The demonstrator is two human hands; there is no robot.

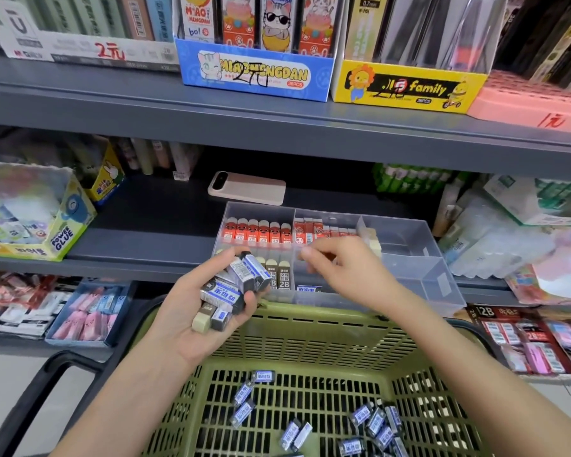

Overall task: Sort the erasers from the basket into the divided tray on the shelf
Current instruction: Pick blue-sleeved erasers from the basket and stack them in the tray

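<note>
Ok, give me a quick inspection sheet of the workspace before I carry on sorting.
Surface: grey shelf carries the divided tray.
Job's things: the tray holds red-sleeved erasers in its back-left compartments and 2B erasers front-left; its right-hand compartments are mostly bare. Loose erasers lie in the green basket.
Clutter: phone on the shelf behind the tray; glue box at left.
Grippers: left hand holds a handful of erasers above the basket's far rim; right hand is over the tray, blurred, grip unclear.
Cables: nothing seen.
Surroundings: stocked shop shelves above and below, display boxes with handwritten prices.
</note>
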